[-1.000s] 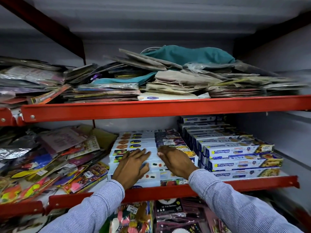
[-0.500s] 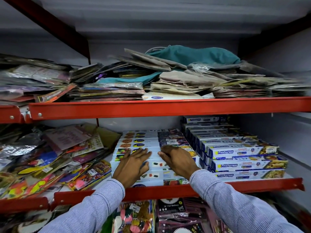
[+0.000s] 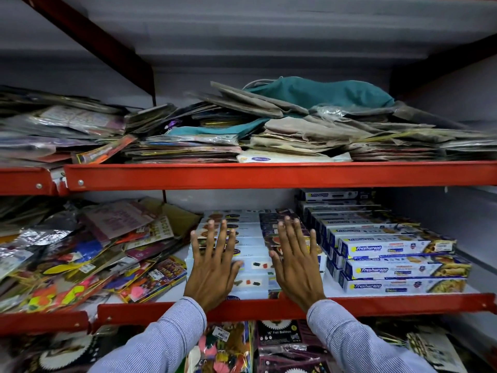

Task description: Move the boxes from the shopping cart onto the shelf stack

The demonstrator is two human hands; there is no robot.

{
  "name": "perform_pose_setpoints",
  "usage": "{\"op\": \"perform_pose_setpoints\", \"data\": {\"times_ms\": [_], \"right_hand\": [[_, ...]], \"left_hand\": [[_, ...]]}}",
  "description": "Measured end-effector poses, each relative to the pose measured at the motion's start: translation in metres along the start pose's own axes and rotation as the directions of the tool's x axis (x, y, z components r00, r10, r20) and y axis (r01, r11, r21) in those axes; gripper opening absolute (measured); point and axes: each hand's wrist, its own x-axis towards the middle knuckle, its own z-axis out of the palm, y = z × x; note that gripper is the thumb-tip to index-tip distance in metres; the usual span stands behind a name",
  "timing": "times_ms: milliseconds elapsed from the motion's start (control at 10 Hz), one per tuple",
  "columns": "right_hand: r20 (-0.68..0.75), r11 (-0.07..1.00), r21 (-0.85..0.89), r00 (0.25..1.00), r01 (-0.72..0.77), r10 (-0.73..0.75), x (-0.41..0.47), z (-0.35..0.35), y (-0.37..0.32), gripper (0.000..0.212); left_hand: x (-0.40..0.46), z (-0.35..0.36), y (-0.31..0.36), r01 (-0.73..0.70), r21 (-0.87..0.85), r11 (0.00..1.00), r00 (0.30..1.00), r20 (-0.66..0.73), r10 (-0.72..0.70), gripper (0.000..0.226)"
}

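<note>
Both hands lie flat on the stack of white boxes (image 3: 252,254) at the centre of the frame, on the middle shelf (image 3: 269,305). The left hand (image 3: 213,267) and the right hand (image 3: 295,265) have their fingers (image 3: 223,238) spread wide and straight, palms down, gripping nothing. The stack is several boxes deep and stepped, sitting just beside the blue Freshwrapp boxes (image 3: 398,262) at the right and touching the loose heap of coloured packets (image 3: 88,259) at the left. The shopping cart is not in view.

The hands look to be pressing or squaring the pile. The front box sits right at the red shelf lip, so an uneven push could slide the top boxes forward over the edge, or sideways into the packets, which already slope and could spill. Lifting the palms unevenly could also drag a slick box askew.
</note>
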Motion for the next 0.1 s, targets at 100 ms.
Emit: {"op": "perform_pose_setpoints", "data": {"times_ms": [100], "right_hand": [[0.013,1.000,0.003,1.000,-0.023,0.023,-0.0072,0.0083,0.0009,0.065]], "left_hand": [[-0.0036,0.0086,-0.0003,0.038,-0.007,0.999,0.999,0.036,-0.037,0.072]]}}
